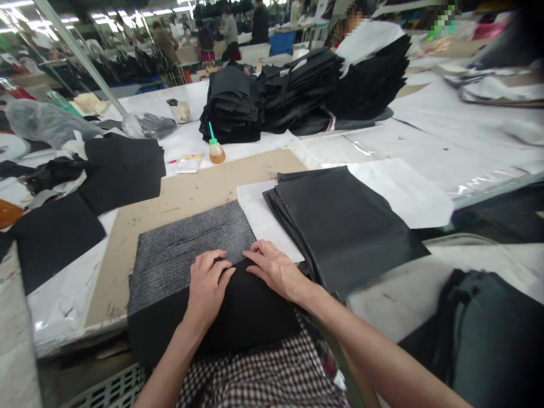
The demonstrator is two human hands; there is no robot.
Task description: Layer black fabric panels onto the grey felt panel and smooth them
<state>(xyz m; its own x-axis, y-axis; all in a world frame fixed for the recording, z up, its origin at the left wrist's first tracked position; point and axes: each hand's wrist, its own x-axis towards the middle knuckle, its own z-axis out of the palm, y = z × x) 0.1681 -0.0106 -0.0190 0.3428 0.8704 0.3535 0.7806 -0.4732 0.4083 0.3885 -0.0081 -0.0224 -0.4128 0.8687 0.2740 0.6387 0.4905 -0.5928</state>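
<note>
A black fabric piece [255, 309] hangs over the table's front edge toward my lap. Its upper edge lies on a dark grey ribbed piece [191, 243], which rests on a tan board [110, 272]. My left hand [208, 283] pinches that upper edge near its middle, fingers bent and thumb close to them. Just to the right, my right hand [272, 266] grips the same edge between thumb and fingers. The fingertips of both hands nearly meet. What lies under the fingers is hidden.
To the right lies a stack of dark sheets [344, 221] on white paper. A small bottle [216, 153] with amber liquid and a green spout stands behind the board. Black bundles [297, 90] are heaped farther back. More black pieces [123, 167] lie at left. People work in the background.
</note>
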